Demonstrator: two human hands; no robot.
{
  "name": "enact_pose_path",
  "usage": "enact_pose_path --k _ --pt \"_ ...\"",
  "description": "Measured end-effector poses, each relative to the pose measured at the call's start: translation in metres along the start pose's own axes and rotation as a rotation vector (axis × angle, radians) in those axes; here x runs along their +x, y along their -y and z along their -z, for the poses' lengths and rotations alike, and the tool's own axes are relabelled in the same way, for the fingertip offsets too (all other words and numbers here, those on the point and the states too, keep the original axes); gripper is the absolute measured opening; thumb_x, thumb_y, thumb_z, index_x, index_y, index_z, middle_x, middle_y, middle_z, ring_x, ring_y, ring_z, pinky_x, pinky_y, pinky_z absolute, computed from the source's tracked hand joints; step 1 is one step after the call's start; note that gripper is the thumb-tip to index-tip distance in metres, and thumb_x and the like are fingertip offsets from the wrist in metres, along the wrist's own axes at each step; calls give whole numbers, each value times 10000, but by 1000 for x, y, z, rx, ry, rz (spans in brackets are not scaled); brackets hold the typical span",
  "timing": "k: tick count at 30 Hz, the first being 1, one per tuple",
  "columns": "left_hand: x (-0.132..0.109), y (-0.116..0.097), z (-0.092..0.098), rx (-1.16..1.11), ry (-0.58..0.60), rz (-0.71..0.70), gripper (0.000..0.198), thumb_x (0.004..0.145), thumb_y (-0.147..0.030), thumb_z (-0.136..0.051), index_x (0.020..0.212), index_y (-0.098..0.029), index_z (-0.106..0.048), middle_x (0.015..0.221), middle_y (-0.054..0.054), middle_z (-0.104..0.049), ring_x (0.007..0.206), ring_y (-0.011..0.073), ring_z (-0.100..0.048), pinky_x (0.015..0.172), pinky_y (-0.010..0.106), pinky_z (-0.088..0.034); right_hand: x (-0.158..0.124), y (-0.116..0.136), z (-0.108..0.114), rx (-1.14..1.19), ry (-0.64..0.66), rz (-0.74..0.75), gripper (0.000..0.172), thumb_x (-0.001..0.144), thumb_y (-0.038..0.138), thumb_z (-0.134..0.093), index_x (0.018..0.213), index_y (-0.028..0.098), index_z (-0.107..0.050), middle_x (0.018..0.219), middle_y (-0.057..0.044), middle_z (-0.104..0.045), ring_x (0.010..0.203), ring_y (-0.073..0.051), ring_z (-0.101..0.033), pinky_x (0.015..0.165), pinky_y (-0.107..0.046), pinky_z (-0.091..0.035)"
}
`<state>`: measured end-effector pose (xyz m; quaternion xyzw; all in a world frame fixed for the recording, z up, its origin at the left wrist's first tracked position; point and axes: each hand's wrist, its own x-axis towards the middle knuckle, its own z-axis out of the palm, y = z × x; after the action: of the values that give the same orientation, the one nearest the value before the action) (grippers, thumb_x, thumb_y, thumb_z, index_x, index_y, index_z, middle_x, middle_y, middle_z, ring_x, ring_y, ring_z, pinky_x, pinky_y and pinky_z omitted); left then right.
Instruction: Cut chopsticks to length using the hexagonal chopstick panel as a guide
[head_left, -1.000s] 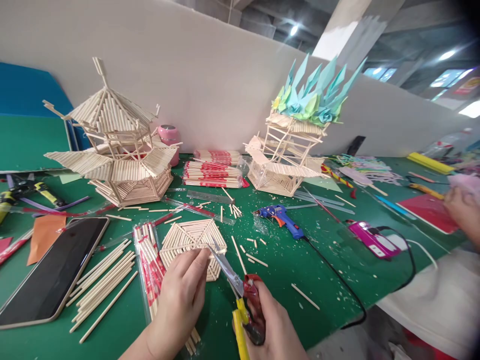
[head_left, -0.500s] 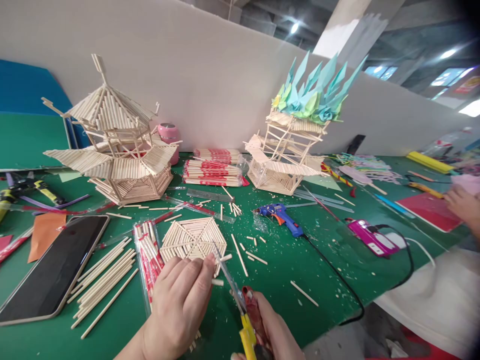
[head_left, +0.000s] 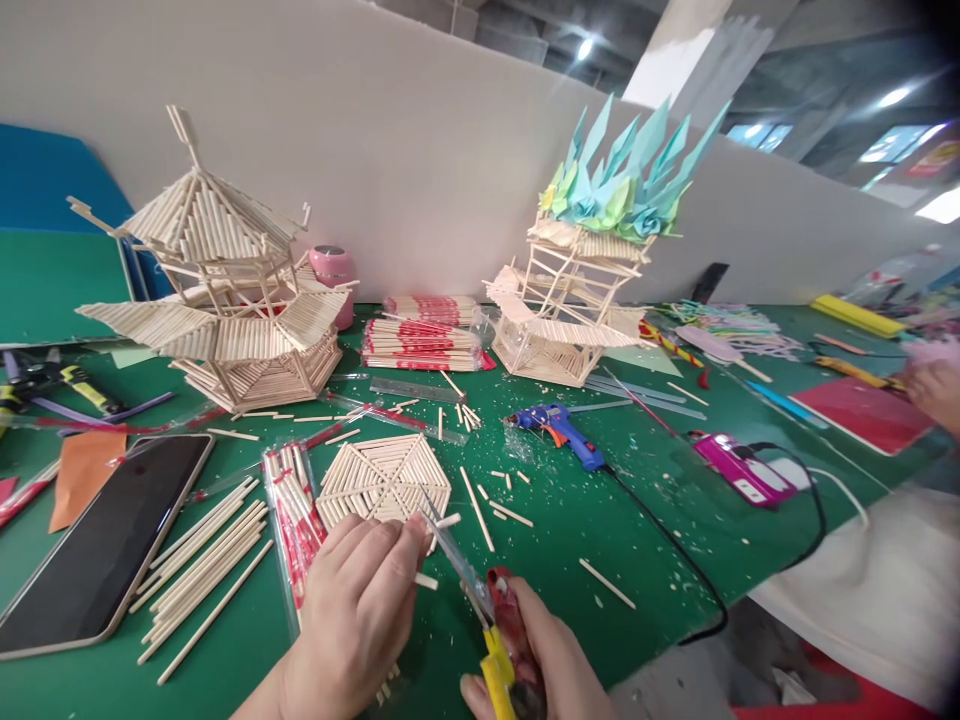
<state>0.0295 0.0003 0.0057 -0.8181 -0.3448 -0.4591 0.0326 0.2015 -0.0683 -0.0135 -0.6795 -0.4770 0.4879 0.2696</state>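
Note:
My left hand [head_left: 360,605] is closed, thumb and fingers pinching a thin wooden stick [head_left: 426,580] whose pale end sticks out to the right. My right hand [head_left: 551,650] grips scissors [head_left: 499,655] with yellow and dark red handles. Their long metal blades point up and left, the tips close to my left fingertips. Whether the blades touch the stick I cannot tell. Just beyond my left hand lies a flat hexagonal stick panel [head_left: 386,475], its near edge partly hidden by my fingers. More short stick ends show below my left palm.
Loose sticks [head_left: 206,590], a stick packet [head_left: 289,520] and a phone [head_left: 112,540] lie left. A blue glue gun [head_left: 559,432] and pink power strip [head_left: 742,468] lie right. Stick pavilions [head_left: 217,330] [head_left: 562,330] stand behind. Another person's hand [head_left: 934,390] is far right.
The stick end at my left fingers has tilted slightly downward to the right. Both hands stay almost in place while the view shifts a little. The other person's hand at far right has moved slightly.

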Motion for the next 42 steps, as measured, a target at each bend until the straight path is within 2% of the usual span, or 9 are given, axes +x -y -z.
enact_pose_path --k 4,9,15,19,25,29,34,37,42 --pt "1 1 0 -135 32 87 188 786 -14 -464 935 -97 -543 645 76 -608 571 157 -504 521 272 -424 3 7 6 11 59 8 507 551 220 -672 1019 203 -478 719 30 -477 566 -97 -482 516 -165 -437" --pt "10 0 4 -302 92 194 170 810 -21 -434 772 -150 -539 577 13 -544 504 109 -471 458 206 -375 -2 17 13 29 60 64 545 559 221 -655 1059 188 -440 762 5 -526 657 -134 -540 563 -172 -461" --pt "12 -1 3 -371 121 239 207 836 -59 -421 685 -169 -513 539 -22 -468 476 88 -419 438 192 -335 0 20 19 -66 96 129 336 621 214 -609 929 187 -478 670 25 -499 577 -111 -479 489 -167 -403" --pt "13 0 4 -433 142 284 193 831 -67 -441 695 -161 -540 544 -19 -491 481 84 -446 441 183 -346 0 16 20 -95 53 128 389 610 234 -616 968 188 -472 674 33 -461 575 -108 -466 501 -175 -418" --pt "16 3 10 -651 303 483 195 841 -151 -474 686 -159 -591 578 9 -589 530 105 -532 470 183 -412 -3 24 24 -106 47 132 430 626 273 -592 1027 198 -455 713 20 -465 601 -115 -474 488 -167 -413" --pt "14 2 5 -618 241 485 176 828 -142 -488 693 -154 -601 560 -4 -577 502 93 -511 452 172 -404 0 29 26 -135 75 150 332 612 187 -601 917 196 -471 630 53 -397 555 -93 -410 466 -151 -363" --pt "12 -2 -2 -479 109 433 113 799 -101 -510 736 -140 -595 572 -5 -575 480 79 -493 425 157 -378 0 30 26 -158 58 113 340 624 256 -594 937 192 -478 667 27 -454 575 -112 -463 476 -171 -393" --pt "12 -1 0 -489 144 404 160 811 -101 -493 690 -144 -588 534 -17 -543 465 74 -472 429 156 -369 -2 30 27 -153 48 106 405 608 261 -594 990 185 -479 728 -1 -500 618 -130 -506 499 -187 -421" --pt "13 3 6 -599 250 485 193 831 -170 -488 665 -156 -587 545 -4 -561 483 90 -475 435 173 -379 -3 31 27 -134 51 117 406 616 281 -598 997 187 -490 745 -11 -539 638 -129 -522 495 -171 -416"
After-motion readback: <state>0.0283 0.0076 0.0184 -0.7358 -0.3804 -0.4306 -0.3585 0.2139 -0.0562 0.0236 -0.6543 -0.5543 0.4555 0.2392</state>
